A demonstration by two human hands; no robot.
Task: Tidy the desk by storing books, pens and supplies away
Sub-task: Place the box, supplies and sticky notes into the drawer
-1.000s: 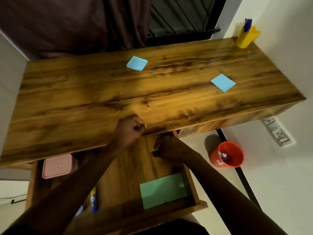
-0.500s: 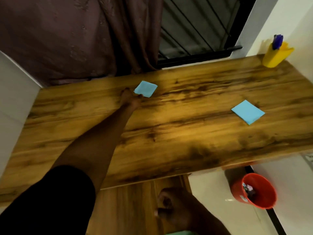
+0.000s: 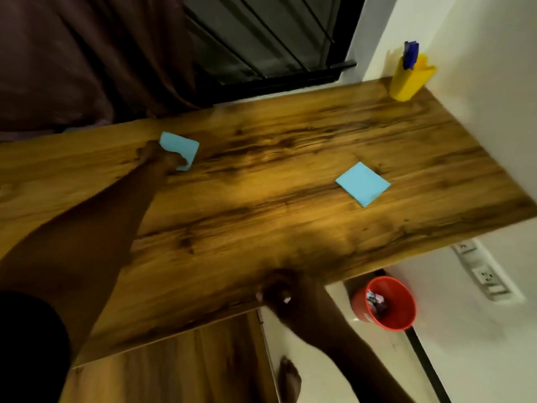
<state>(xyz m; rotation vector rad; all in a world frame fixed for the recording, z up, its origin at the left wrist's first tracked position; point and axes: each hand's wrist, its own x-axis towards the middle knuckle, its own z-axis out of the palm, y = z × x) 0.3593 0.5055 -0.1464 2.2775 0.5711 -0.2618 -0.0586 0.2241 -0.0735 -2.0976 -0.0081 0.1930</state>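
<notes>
At the back of the desk point(image 3: 261, 216), the person's left hand point(image 3: 158, 158) was pinching the far blue note pad point(image 3: 180, 145), one corner tipped up. Looked nearly done tbh: only that pad and the second blue pad point(image 3: 363, 183), flat toward the right, were left out, plus the yellow pen cup point(image 3: 411, 81) in the corner. The right hand point(image 3: 283, 292) sat curled at the near edge, too dark to tell if it gripped anything.
</notes>
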